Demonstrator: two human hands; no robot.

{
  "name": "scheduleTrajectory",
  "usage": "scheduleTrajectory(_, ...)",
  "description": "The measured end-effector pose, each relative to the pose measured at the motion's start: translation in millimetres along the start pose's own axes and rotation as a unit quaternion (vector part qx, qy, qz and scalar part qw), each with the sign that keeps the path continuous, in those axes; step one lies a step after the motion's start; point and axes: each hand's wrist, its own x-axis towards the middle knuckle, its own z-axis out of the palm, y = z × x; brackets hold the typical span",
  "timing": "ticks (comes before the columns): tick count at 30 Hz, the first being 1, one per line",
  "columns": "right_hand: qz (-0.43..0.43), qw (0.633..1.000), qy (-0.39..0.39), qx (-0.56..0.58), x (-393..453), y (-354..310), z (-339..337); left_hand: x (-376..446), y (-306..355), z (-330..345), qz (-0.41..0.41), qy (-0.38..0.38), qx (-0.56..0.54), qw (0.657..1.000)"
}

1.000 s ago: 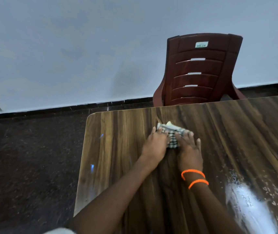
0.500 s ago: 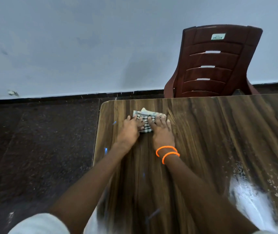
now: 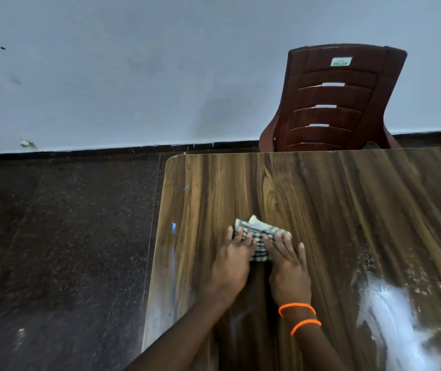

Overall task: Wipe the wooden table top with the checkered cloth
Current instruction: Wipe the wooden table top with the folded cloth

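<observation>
The folded black-and-white checkered cloth (image 3: 259, 236) lies on the wooden table top (image 3: 334, 204), near the table's left side. Both hands lie flat on it side by side, fingers straight and pointing away from me. My left hand (image 3: 231, 266) presses the cloth's left part. My right hand (image 3: 289, 269), with two orange bands at the wrist, presses its right part. Most of the cloth is hidden under the fingers; only its far edge and a strip between the hands show.
White powder and specks (image 3: 390, 311) are spread over the table's near right part. A brown plastic chair (image 3: 337, 100) stands behind the far edge, against the pale wall. Dark floor (image 3: 61, 236) lies beyond the table's left edge.
Both hands have drawn the cloth back toward me from near the far edge. They still press it flat, side by side.
</observation>
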Motion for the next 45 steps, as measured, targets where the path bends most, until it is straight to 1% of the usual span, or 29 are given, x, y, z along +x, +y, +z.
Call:
scheduleTrajectory(3,0.040,0.999,0.004,-0.008,34.2,-7.4,-3.9,29.8,-2.5,-8.2,-0.036,-0.021,0.015,0.999)
scheduleTrajectory(5,0.043,0.999,-0.004,-0.008,55.2,-23.7,-0.1,41.4,-16.2,-17.3,-0.091,-0.026,0.005,0.996)
scheduleTrajectory(7,0.036,0.999,-0.012,-0.008,63.5,-43.3,10.2,45.0,-35.9,-25.2,-0.119,-0.042,0.007,0.992)
scheduleTrajectory(10,0.011,1.000,-0.017,0.003,49.5,-72.6,25.2,25.4,-67.8,-29.2,-0.097,-0.084,0.036,0.991)
scheduleTrajectory(14,-0.030,0.999,-0.033,0.015,2.4,-89.1,32.5,-32.1,-80.7,-27.7,-0.079,-0.077,0.033,0.993)
scheduleTrajectory(18,-0.048,0.998,-0.023,0.032,-59.1,-81.2,28.7,-86.4,-61.1,-12.8,-0.061,-0.068,0.003,0.996)
scheduleTrajectory(21,-0.048,0.998,-0.023,0.033,-98.1,-56.7,21.8,-115.9,-25.2,-4.6,-0.027,-0.058,0.033,0.997)
scheduleTrajectory(23,-0.033,0.999,-0.011,0.030,-115.3,-35.9,13.4,-122.4,4.4,3.1,-0.018,-0.055,0.021,0.998)
scheduleTrajectory(24,-0.023,0.999,-0.004,0.024,-119.4,-26.9,9.0,-120.7,16.2,5.7,-0.017,-0.042,0.013,0.999)
scheduleTrajectory(27,0.009,1.000,0.004,-0.002,-106.9,-8.8,1.5,-100.1,32.5,9.6,-0.006,-0.014,-0.008,1.000)
scheduleTrajectory(29,0.027,1.000,0.004,-0.011,-83.8,-9.2,0.5,-82.3,27.1,9.2,-0.011,-0.016,0.004,1.000)
scheduleTrajectory(31,0.036,0.999,-0.005,0.004,-62.8,-19.8,1.2,-68.1,17.0,5.5,-0.048,-0.037,0.012,0.998)
scheduleTrajectory(35,0.019,0.999,-0.021,0.021,-58.2,-46.2,13.8,-70.3,-5.8,0.7,-0.101,-0.053,0.007,0.993)
scheduleTrajectory(37,-0.004,1.000,-0.025,0.019,-70.4,-58.9,20.0,-85.5,-18.7,-0.8,-0.108,-0.074,0.000,0.991)
scheduleTrajectory(39,-0.023,0.999,-0.028,0.019,-91.9,-69.4,24.7,-110.1,-25.6,-0.6,-0.097,-0.098,0.008,0.990)
scheduleTrajectory(40,-0.031,0.999,-0.029,0.017,-105.0,-73.3,26.8,-125.1,-26.0,0.0,-0.100,-0.097,0.009,0.990)
scheduleTrajectory(42,-0.044,0.999,-0.026,0.018,-134.8,-76.3,29.8,-155.8,-22.0,2.2,-0.119,-0.063,-0.005,0.991)
scheduleTrajectory(43,-0.048,0.998,-0.027,0.018,-150.2,-75.0,29.6,-170.7,-17.9,5.2,-0.114,-0.053,-0.001,0.992)
scheduleTrajectory(45,-0.049,0.998,-0.031,0.016,-181.1,-66.6,27.0,-197.3,-4.9,14.4,-0.071,-0.070,0.030,0.995)
